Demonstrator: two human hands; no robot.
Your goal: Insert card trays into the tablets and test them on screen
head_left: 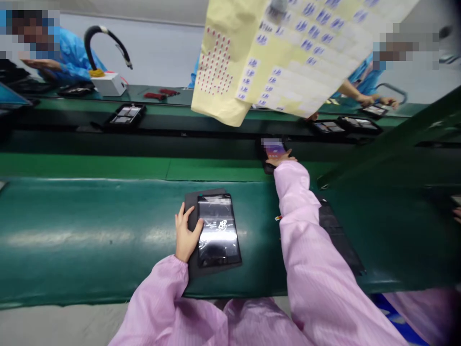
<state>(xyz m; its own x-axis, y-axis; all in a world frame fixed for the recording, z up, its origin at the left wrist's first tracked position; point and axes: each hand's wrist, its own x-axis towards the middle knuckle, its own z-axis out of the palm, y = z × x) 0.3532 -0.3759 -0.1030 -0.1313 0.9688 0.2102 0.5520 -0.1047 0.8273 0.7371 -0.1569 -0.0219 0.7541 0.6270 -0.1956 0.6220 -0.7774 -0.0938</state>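
Note:
A tablet (218, 238) with a mostly dark, glossy screen and a small white picture lies on a dark grey pad (196, 270). My left hand (187, 234) rests at its left side with the fingers spread over the pad and the thumb at the tablet's edge. Far forward, my right hand (283, 158) spans the lower end of a second tablet (275, 150), whose screen is lit purple and orange. That one sits in a black tray (268, 168) on the dark conveyor line; my hand hides its lower part.
Yellow sheets with stamped marks (248, 62) hang above. A green slanted post (389, 129) stands at the right. Black trays (126, 115) with devices line the belt (201, 144). A dark flat case (336, 235) lies beside my right arm. Co-workers in blue sit opposite.

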